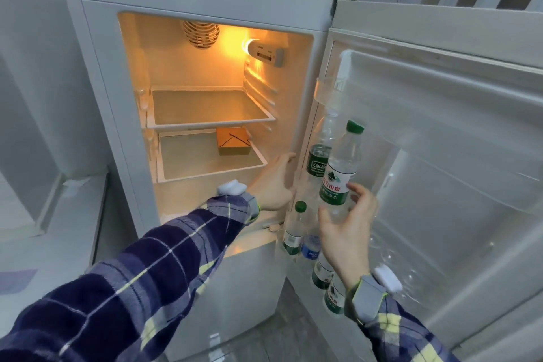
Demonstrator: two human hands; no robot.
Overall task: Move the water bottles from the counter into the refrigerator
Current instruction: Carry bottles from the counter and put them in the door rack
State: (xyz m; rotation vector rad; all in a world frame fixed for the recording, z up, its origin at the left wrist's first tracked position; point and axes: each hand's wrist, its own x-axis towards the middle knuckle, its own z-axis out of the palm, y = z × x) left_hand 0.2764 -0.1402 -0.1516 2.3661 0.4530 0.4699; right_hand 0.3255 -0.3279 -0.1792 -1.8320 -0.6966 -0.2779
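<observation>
- The white refrigerator [105, 73] stands open, its lit interior just beyond the left hand; two glass shelves show inside.
- The white refrigerator door [440, 132] is swung wide to the right, its inner side directly behind the right hand.
- The left hand [274, 185], in a blue plaid sleeve [147, 267], rests on the right front edge of the cabinet opening with fingers spread and relaxed, gripping nothing visible.
- The right hand [346, 226] is curled round the lower body of a clear plastic water bottle with a green cap and green-and-white label [342, 167], holding it upright and slightly tilted in front of the door's inner side.
- A second clear bottle with a dark green label [317, 163] stands just behind the held bottle, between the two hands.
- More clear bottles with green labels [293, 232] sit in the lower door rack, below and left of the right hand; one has a blue label [311, 251].
- A brown cardboard take-away box [233, 142] sits on the lower shelf, above and left of the left hand.
</observation>
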